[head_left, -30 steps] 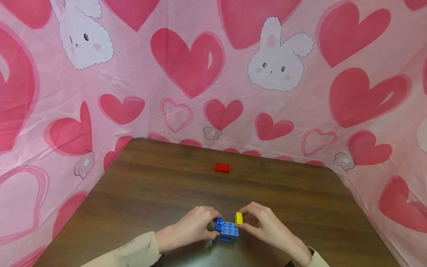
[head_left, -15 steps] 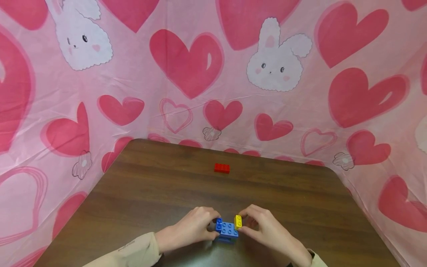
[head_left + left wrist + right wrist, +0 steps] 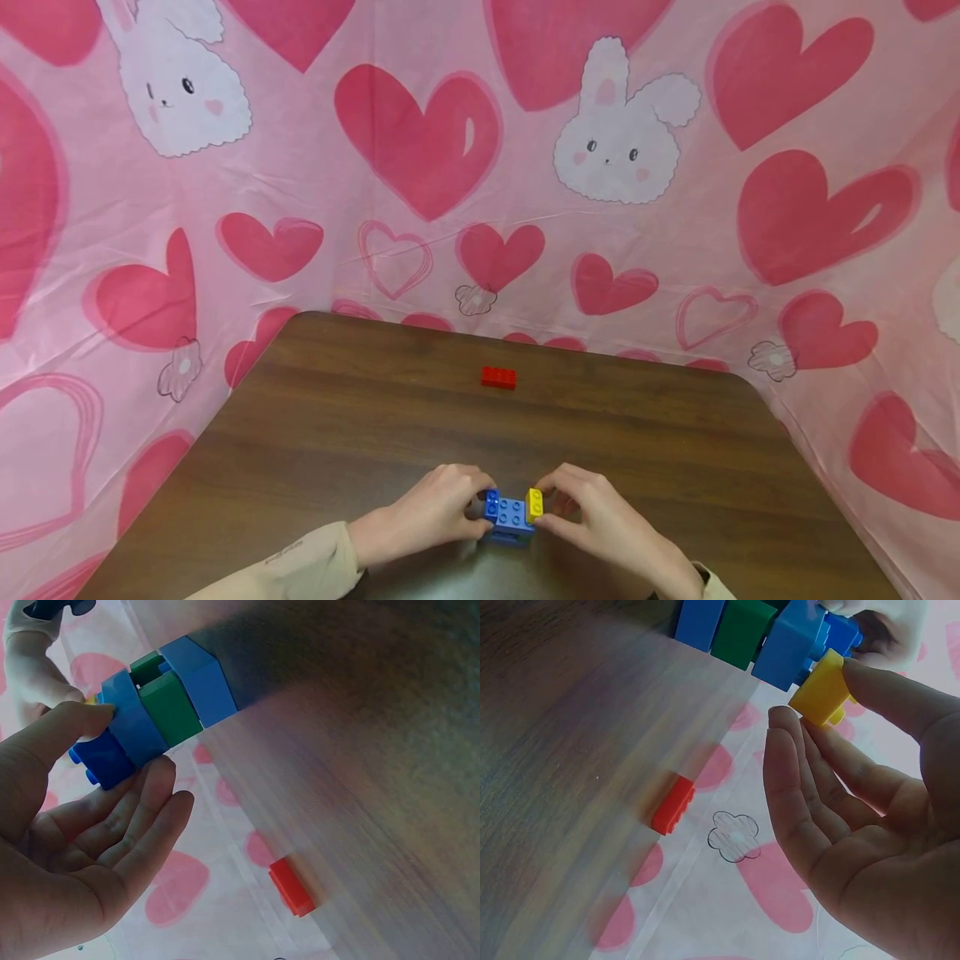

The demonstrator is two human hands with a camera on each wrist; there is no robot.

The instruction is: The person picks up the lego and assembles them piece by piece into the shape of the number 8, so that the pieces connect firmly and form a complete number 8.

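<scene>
Since the first frame, the yellow brick (image 3: pixel 534 506) has moved down and slightly left onto the right end of the upper blue brick (image 3: pixel 512 517), and the right hand (image 3: pixel 588 510) has travelled with it; the left hand (image 3: pixel 438 504) and the red brick (image 3: pixel 498 377) show no real shift. From my remote post I record the right grip as narrow, holding the yellow brick between thumb and fingers. The left grip is likewise narrow, pinching the dark blue brick (image 3: pixel 492 506) at the opposite end of the same upper blue brick. Between these two end pieces I note bare studs. The wrist views show me the layers beneath: green bricks (image 3: pixel 742 634) under the upper blue brick, then a lower blue brick (image 3: pixel 200 681) standing on the tabletop (image 3: pixel 360 417). In the right wrist view I see a blue stud at the yellow brick's base; I cannot tell whether that brick is fully seated. The red brick lies well apart, toward the far edge. As to markings, the left sleeve (image 3: pixel 315 567) bears dark lettering (image 3: pixel 285 552), too small for me to read. Behind the tabletop hangs a pink cloth (image 3: pixel 525 167) printed with hearts and rabbits.
</scene>
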